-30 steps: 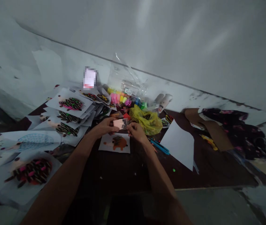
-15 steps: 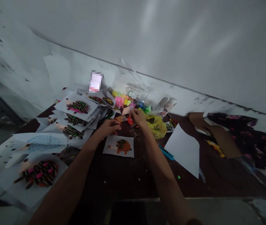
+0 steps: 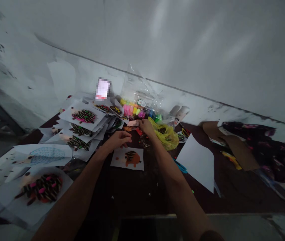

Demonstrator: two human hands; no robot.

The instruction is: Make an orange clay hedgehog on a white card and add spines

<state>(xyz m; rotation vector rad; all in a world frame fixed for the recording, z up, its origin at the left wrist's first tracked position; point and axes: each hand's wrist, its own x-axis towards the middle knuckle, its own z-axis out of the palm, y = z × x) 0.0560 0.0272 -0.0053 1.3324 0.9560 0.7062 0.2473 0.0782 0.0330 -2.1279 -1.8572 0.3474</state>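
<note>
My right hand (image 3: 146,128) pinches the right edge of a small, flat, pale pink clay packet (image 3: 133,123) behind the picture card. Just left of the card's top edge, my left hand (image 3: 118,140) has its fingers curled toward the thumb; what they hold, if anything, is too small to make out. Below the hands lies a white card (image 3: 119,162) bearing an orange clay hedgehog (image 3: 133,158) with dark striped spines. A yellow plastic bag (image 3: 168,137) sits beside my right wrist. Dark clay strips (image 3: 146,142) lie under the right hand, partly covered.
Stacked hedgehog pictures (image 3: 83,115) cover the table's left side. Colourful clay packets (image 3: 134,109) in clear plastic stand against the wall. Blue scissors (image 3: 180,166), white paper (image 3: 199,160), a yellow-handled tool (image 3: 232,160), brown cardboard (image 3: 242,150) and dark floral cloth (image 3: 253,134) lie rightward.
My right hand has moved slightly down and left, lowering the pale pink packet. My left hand has shifted a little lower, its fingers more curled.
</note>
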